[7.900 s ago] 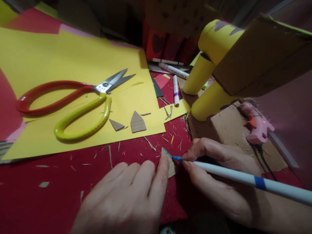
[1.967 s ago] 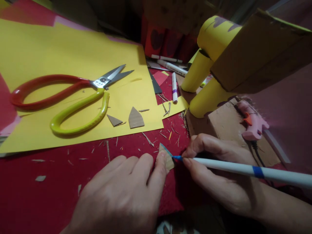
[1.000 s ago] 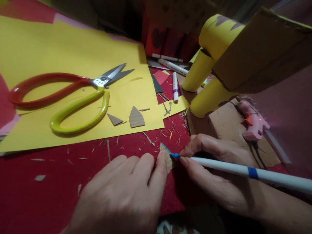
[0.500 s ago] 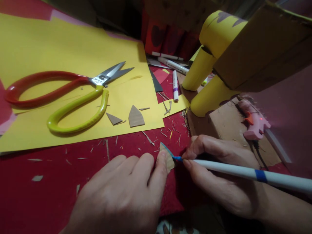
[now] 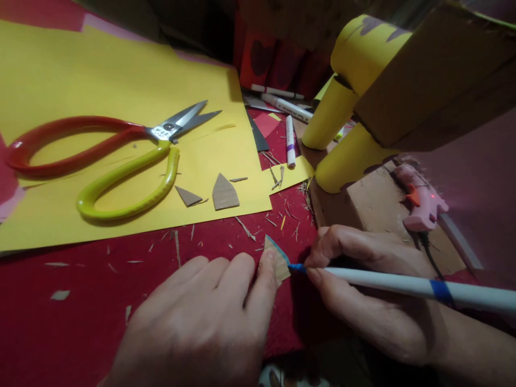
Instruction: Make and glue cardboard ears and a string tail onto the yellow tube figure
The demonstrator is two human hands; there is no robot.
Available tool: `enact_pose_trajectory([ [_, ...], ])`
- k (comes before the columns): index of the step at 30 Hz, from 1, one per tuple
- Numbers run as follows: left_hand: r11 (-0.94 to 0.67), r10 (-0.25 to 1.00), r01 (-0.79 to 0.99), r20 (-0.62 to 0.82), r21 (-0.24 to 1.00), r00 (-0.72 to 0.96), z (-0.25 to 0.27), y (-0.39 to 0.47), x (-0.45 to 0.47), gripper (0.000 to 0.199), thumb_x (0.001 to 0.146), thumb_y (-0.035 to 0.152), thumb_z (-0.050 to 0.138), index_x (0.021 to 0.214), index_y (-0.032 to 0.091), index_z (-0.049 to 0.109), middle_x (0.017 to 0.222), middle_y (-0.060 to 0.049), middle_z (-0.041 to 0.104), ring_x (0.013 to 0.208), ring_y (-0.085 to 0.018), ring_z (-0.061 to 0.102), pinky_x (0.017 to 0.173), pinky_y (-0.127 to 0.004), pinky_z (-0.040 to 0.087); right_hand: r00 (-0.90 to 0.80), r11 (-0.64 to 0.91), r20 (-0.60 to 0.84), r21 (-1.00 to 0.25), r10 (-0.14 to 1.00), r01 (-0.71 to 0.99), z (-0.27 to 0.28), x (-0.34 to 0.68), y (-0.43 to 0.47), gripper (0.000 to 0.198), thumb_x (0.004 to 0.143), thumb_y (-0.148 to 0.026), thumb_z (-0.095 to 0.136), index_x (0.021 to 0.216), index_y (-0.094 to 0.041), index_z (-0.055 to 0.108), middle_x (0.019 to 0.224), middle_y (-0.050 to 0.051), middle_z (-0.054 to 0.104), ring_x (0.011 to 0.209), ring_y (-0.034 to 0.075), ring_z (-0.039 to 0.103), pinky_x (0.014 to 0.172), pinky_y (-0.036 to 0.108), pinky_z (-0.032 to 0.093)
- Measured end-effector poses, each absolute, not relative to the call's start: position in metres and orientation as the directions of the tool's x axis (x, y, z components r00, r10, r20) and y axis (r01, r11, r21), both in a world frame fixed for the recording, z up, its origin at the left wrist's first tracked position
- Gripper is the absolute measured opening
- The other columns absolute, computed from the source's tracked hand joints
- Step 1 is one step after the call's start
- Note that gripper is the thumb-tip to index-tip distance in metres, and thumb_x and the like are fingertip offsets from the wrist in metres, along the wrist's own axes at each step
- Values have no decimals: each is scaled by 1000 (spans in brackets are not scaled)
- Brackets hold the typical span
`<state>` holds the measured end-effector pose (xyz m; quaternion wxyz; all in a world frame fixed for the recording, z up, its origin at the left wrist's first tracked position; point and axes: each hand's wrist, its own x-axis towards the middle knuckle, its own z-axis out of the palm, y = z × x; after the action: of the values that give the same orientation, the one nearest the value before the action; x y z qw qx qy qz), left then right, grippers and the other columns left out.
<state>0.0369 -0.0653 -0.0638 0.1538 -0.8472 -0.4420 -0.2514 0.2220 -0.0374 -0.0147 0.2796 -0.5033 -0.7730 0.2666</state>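
Observation:
Between the closed fingers of my left hand (image 5: pixel 213 317) is a small cardboard piece (image 5: pixel 284 267), partly hidden by the thumb. A blue line runs along its right edge. My right hand (image 5: pixel 363 285) pinches a white marker (image 5: pixel 387 284) with a blue band close to its blue tip, which touches that edge. Beyond my left hand, a pointed cardboard cutout (image 5: pixel 224 194) and a cardboard triangle (image 5: pixel 188 196) lie on yellow paper (image 5: pixel 121 80). Scissors (image 5: pixel 169 127) with one red and one yellow-green handle rest there too, blades slightly parted.
A cardboard box structure (image 5: pixel 435 86) on yellow paper tubes (image 5: pixel 330 113) stands at the right. Near it lies a pink glue gun (image 5: pixel 419 196) with a red light. Several markers (image 5: pixel 290 141) lie behind, and cardboard scraps (image 5: pixel 60 295) litter the red surface (image 5: pixel 36 328).
The marker tip has slid down the edge of the cardboard piece, and the blue line is longer. My right hand has shifted slightly right and down; my left hand stays in place.

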Motion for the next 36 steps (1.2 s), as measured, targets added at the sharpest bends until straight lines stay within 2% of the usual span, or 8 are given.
enact_pose_trajectory([
  [6, -554, 691, 832, 544, -24, 476, -63, -67, 37, 25, 87, 22, 46, 103, 16, 65, 61, -1, 54, 56, -20, 44, 52, -33, 27, -300, 341, 183, -682, 936, 647, -16, 220, -37, 17, 74, -5, 56, 67, -20, 58, 57, -3, 62, 45, 8, 52, 43, 18, 38],
  [11, -550, 709, 835, 517, -20, 480, -60, -67, 37, 26, 84, 20, 52, 106, 16, 64, 65, -2, 57, 57, -21, 45, 53, -33, 27, -352, 368, 169, -678, 921, 637, -16, 223, -38, 18, 72, -3, 56, 66, -20, 57, 54, -5, 59, 43, 6, 48, 41, 18, 36],
  [22, -545, 733, 838, 483, -2, 478, -60, -69, 38, 25, 87, 19, 46, 105, 15, 63, 64, -3, 56, 58, -22, 45, 55, -34, 25, -388, 380, 153, -687, 909, 619, -14, 225, -39, 17, 71, -3, 54, 65, -19, 56, 53, -5, 56, 42, 5, 44, 40, 18, 33],
  [29, -556, 707, 831, 506, -34, 494, -61, -67, 37, 25, 90, 24, 44, 105, 15, 62, 65, -3, 57, 57, -22, 44, 55, -33, 24, -418, 377, 127, -709, 899, 596, -15, 228, -38, 18, 71, -2, 53, 63, -18, 54, 52, -6, 53, 43, 5, 44, 42, 17, 33],
  [33, -538, 735, 842, 469, -33, 489, -58, -69, 36, 23, 88, 20, 46, 103, 16, 62, 64, -2, 57, 58, -21, 45, 57, -33, 26, -383, 320, 85, -728, 920, 606, -13, 229, -38, 16, 73, -5, 55, 64, -18, 55, 53, -6, 53, 43, 5, 44, 41, 16, 33],
  [36, -544, 730, 838, 475, -30, 491, -57, -70, 36, 24, 87, 20, 47, 106, 15, 62, 65, -2, 57, 58, -21, 46, 57, -33, 28, -348, 327, 123, -711, 930, 623, -13, 228, -39, 16, 73, -5, 55, 65, -18, 56, 54, -5, 55, 44, 5, 46, 42, 16, 35],
])
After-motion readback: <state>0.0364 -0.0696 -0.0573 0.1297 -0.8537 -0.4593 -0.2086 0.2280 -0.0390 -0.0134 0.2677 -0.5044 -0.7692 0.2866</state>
